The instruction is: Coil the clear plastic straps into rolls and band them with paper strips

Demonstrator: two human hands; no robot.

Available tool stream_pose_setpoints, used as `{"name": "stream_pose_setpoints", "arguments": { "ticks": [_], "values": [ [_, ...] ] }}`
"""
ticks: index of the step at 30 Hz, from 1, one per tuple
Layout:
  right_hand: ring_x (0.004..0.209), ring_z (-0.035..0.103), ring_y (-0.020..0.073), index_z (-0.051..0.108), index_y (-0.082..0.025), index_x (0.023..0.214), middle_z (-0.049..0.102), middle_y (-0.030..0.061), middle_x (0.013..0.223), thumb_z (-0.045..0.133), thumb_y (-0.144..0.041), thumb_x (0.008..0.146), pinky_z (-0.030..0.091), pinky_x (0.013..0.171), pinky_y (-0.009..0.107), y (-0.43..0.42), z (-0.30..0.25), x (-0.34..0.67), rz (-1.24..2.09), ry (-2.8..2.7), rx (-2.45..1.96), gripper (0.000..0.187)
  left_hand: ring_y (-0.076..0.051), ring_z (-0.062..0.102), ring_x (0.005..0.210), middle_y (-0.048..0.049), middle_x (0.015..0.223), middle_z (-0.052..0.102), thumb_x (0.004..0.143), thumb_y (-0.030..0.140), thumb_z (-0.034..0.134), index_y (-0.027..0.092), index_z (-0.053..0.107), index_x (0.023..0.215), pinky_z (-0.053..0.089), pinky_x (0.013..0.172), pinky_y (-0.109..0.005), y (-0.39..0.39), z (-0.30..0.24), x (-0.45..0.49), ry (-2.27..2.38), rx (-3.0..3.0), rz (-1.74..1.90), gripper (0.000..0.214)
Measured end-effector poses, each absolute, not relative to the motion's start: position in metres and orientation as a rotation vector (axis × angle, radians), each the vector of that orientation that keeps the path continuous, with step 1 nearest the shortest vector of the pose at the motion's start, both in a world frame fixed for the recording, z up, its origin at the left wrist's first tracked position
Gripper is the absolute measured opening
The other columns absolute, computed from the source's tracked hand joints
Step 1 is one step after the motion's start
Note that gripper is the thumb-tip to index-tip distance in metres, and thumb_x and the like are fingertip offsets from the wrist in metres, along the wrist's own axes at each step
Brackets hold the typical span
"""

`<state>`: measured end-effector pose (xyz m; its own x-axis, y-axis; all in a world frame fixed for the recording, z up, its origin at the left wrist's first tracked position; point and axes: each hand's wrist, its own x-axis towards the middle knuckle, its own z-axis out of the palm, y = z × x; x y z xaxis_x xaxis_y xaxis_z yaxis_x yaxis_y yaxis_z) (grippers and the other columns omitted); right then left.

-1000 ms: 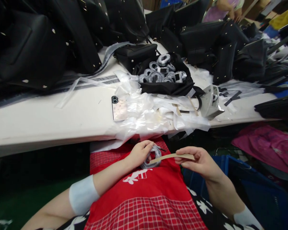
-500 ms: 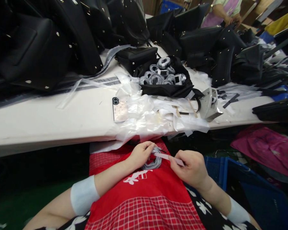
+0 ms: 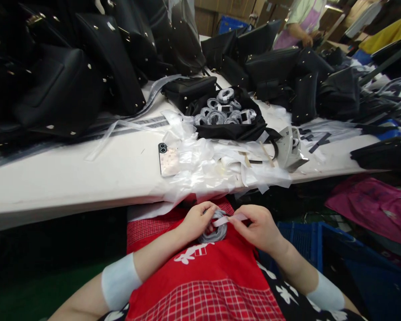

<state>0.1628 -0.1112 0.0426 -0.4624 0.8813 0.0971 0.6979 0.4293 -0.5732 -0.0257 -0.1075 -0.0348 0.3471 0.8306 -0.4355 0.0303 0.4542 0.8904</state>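
Observation:
Over the red apron in my lap, my left hand [image 3: 200, 219] is closed on the left side of a coiled grey strap [image 3: 217, 232] in clear plastic. My right hand [image 3: 258, 226], to the right of the coil, pinches a short strip of pale tape [image 3: 222, 220]. One end of the tape reaches across the coil to my left fingers; its other end shows above my right knuckles. What my left fingertips press on is partly hidden.
On the white table [image 3: 120, 174] ahead lie a phone [image 3: 169, 161], crumpled plastic film [image 3: 200, 165], a tape dispenser [image 3: 290, 149] and a black bag [image 3: 234, 130] full of similar coils. Black handbags [image 3: 60, 89] are piled behind. A blue crate [image 3: 317, 249] stands low right. A co-worker [image 3: 302, 31] stands far back.
My right hand has moved left, closer to the coil, with the tape. Less tape now spans the space between my hands. The view has tilted slightly.

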Motion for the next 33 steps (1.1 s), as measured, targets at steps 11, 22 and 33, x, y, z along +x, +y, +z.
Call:
{"name": "stream_pose_setpoints", "arguments": {
  "ticks": [11,22,33],
  "values": [
    [0.054,0.053,0.0129,0.059,-0.018,0.060,0.059,0.0014,0.056,0.056,-0.028,0.086,0.034,0.057,0.027,-0.127,0.036,0.146,0.366,-2.381,-1.257,0.028,-0.013,0.055,0.044,-0.0008,0.066,0.064,0.089,0.043,0.045,0.016,0.065,0.093,0.044,0.043,-0.023,-0.107,-0.031,-0.025,1.157,1.116,0.638,0.034],
    [0.060,0.059,0.0127,0.070,-0.019,0.070,0.069,0.0008,0.068,0.068,-0.036,0.082,0.043,0.058,0.022,-0.094,0.013,0.150,0.968,-2.027,-1.432,0.021,-0.017,0.064,0.076,-0.0036,0.080,0.070,0.086,0.027,0.049,0.016,0.068,0.081,0.048,0.073,-0.025,-0.103,-0.015,-0.033,0.998,1.408,0.753,0.023],
    [0.048,0.050,0.0113,0.064,-0.015,0.060,0.058,0.0009,0.051,0.044,-0.054,0.092,0.038,0.050,0.023,-0.087,-0.016,0.163,1.528,-1.650,-1.580,0.055,-0.015,0.058,0.074,-0.0021,0.081,0.064,0.086,0.024,0.057,0.017,0.064,0.084,0.045,0.072,-0.025,-0.116,-0.009,-0.032,0.985,1.668,0.771,0.010]
  ]
}}
